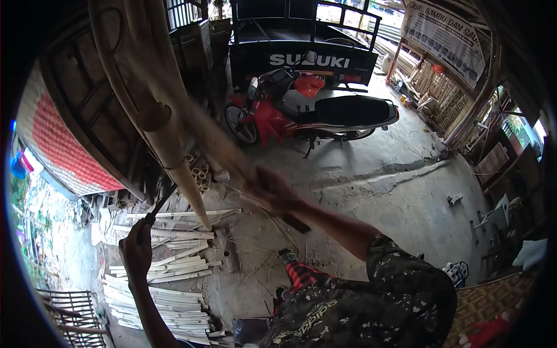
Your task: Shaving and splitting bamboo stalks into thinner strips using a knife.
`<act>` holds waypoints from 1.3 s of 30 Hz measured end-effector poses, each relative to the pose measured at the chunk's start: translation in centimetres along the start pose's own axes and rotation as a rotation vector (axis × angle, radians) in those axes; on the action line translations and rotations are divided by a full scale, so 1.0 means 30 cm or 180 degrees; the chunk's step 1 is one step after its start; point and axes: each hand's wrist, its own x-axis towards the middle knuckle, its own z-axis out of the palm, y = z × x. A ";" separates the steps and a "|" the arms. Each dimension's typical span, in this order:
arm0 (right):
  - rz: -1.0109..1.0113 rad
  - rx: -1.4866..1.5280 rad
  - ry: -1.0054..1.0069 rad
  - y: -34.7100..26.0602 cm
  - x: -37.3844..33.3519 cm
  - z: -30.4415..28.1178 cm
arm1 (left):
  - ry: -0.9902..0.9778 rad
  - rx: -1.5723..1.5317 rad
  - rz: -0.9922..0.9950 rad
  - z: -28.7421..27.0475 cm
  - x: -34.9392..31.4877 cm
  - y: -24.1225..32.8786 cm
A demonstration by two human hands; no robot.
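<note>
Splitting step: left hand (136, 249) fist closed on blade (159, 207) handle, tip at pole (174, 151) base, 9 o'clock. Right hand (272, 188) blurred, gripping strip (214, 136) peeling off pole, centre. Next likely needs steady pull along grain.

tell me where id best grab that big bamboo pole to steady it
Probably the bare lower stretch of the bamboo pole, just above its foot among the split strips. It leans up toward the upper left, and the left hand with its blade is on the left, so come from the right. The right hand is blurred, holding a strip.
</note>
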 end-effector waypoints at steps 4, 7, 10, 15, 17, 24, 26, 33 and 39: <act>-0.1268 0.1127 0.1058 -0.182 0.060 -0.006 | 0.0125 0.0165 -0.0099 -0.012 -0.044 -0.086; -0.0915 0.0890 0.0684 0.145 0.005 0.209 | 0.0406 -0.0149 -0.0065 0.046 -0.080 -0.193; 0.0159 -0.0285 -0.0051 0.503 -0.112 0.302 | -0.0037 0.0107 -0.0385 0.077 -0.002 -0.101; 0.0052 -0.0049 0.0147 0.317 0.028 0.153 | 0.0365 0.0020 -0.0262 0.078 -0.001 -0.174; -0.1410 -0.0536 0.0936 0.167 0.114 0.094 | 0.0444 0.0079 -0.0347 0.072 -0.030 -0.207; -0.0638 -0.0488 0.0455 0.481 0.053 0.282 | 0.0453 -0.0039 -0.0358 0.153 -0.018 -0.205; 0.0445 -0.1335 -0.0048 0.462 0.001 0.335 | 0.0120 0.0228 -0.0535 0.145 -0.039 -0.216; -0.0988 -0.0524 0.0716 0.149 0.200 0.154 | 0.0467 0.0319 -0.0565 0.142 -0.094 -0.344; -0.0506 0.1169 0.0261 0.247 0.354 0.050 | 0.0449 0.0255 -0.0827 0.120 -0.081 -0.350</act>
